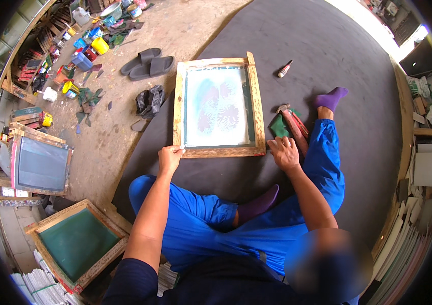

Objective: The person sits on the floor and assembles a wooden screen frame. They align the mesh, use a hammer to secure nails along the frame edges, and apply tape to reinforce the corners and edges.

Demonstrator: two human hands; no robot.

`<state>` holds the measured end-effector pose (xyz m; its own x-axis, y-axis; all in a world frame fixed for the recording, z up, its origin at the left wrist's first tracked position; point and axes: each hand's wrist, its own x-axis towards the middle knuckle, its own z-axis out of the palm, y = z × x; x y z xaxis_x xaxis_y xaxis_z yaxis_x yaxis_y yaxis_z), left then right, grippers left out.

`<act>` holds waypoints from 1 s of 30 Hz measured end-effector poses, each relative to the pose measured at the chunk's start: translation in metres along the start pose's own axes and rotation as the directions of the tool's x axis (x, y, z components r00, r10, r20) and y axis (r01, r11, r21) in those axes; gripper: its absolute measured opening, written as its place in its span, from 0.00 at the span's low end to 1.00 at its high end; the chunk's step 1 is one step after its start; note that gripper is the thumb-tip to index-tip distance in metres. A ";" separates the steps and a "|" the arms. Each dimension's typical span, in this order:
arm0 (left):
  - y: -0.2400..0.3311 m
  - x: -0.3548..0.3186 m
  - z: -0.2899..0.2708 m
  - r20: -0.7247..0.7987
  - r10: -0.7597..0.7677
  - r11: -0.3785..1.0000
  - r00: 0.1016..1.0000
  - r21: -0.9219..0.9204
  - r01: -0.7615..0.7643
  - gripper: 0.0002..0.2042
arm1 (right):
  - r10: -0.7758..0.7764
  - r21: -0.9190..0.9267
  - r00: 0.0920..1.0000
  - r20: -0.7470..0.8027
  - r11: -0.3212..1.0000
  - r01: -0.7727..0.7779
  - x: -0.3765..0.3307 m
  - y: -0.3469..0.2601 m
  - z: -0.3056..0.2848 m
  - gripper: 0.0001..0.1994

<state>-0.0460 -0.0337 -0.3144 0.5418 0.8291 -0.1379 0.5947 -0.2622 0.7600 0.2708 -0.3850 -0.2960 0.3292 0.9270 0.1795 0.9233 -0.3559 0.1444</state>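
Note:
A wooden screen-printing frame (257, 112) lies flat on the dark mat ahead of me, its pale mesh bearing purple-blue flower-like shapes. At the frame's near left corner my left hand (169, 158) is closed, thumb and fingers pinching the edge. My right hand (285, 154) hovers just right of the near right corner, apart from the frame. Its fingers are curled together, and whatever they hold is hidden. Close beyond it lie a hammer (293, 129) with a reddish handle, a green cloth (279, 127) and a red-handled tool (302, 125). Farther off rests a screwdriver (285, 69).
Black slides (152, 67) and a crumpled black bag (150, 101) lie left of the mat (328, 46). Paint containers (100, 46) crowd the far left floor. Two more framed screens, one grey (42, 163) and one green (78, 239), stand at my left. Stacked sheets (404, 239) line the right.

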 end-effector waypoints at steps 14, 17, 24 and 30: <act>0.011 -0.002 -0.002 0.006 0.006 1.000 1.000 0.006 -0.006 0.11 | 0.113 0.043 0.983 0.143 0.992 -0.120 0.000 -0.053 -0.004 0.30; 0.009 -0.003 -0.004 -0.004 0.002 1.000 1.000 0.024 -0.002 0.11 | 0.244 0.191 0.970 -0.012 0.952 -0.238 0.020 -0.036 -0.031 0.19; 0.012 0.000 -0.002 0.002 0.011 1.000 1.000 0.004 -0.011 0.11 | 0.675 0.359 0.736 0.050 0.675 -0.644 0.037 0.068 0.011 0.11; 0.012 -0.001 -0.001 -0.015 0.004 1.000 1.000 0.001 -0.004 0.10 | 0.747 0.307 0.586 0.314 0.504 -0.807 0.036 0.118 0.041 0.15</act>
<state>-0.0405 -0.0371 -0.3046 0.5351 0.8355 -0.1251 0.5931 -0.2660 0.7599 0.3996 -0.3885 -0.3128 0.9447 0.3148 -0.0920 0.2608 -0.8912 -0.3712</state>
